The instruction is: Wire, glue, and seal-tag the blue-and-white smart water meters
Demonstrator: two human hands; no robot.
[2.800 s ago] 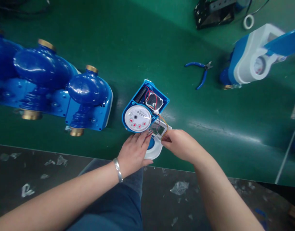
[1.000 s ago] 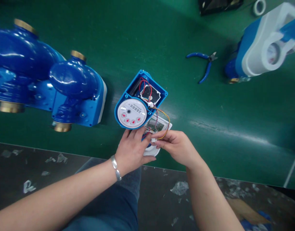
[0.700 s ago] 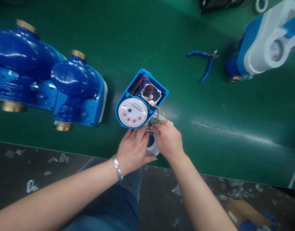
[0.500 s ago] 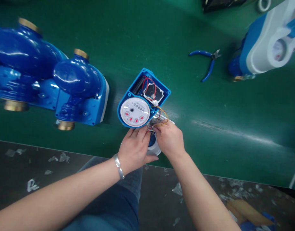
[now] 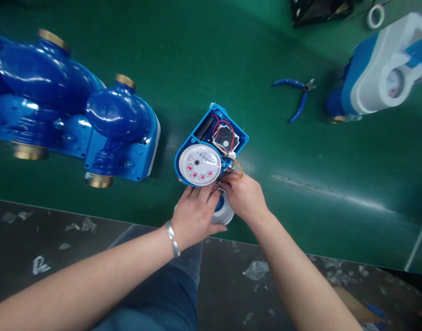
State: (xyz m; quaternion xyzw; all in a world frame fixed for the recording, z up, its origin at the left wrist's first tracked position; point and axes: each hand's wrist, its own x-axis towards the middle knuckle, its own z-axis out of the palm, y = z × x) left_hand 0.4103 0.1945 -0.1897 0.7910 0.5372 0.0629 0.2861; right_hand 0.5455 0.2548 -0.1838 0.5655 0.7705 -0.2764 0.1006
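On the far left of the green table (image 5: 197, 55) sit shiny blue meter bodies (image 5: 76, 119) with gold ends, side by side, well apart from the hands. In the middle lies the open meter (image 5: 211, 151), a blue box with a round white dial (image 5: 200, 164) and red wires (image 5: 222, 126) in its top part. It lies near the front edge of the table, just above both hands. The white cover (image 5: 224, 212) lies under the hands, touching the open meter's lower edge. The left hand (image 5: 195, 216) rests flat on the cover with its fingers (image 5: 197, 193) a little apart, tips at the dial's rim. It seems to hold the cover still. The right hand (image 5: 247, 197) comes in from the right, wrist bent, with its fingertips (image 5: 227, 184) pinched together on the thin coloured wires (image 5: 233, 172) that run from the cover to the box. I cannot see the small plug under the fingers. It looks like the step in hand is joining the cover's wires to the open meter. The next move calls for a small, gentle push with the wires kept lined up and the cover kept from sliding. Both arms reach up from the bottom, and the left wrist wears a silver bangle (image 5: 172, 238). Farther right lie blue pliers (image 5: 295, 99), and at the far right stands a closed meter (image 5: 376, 69).
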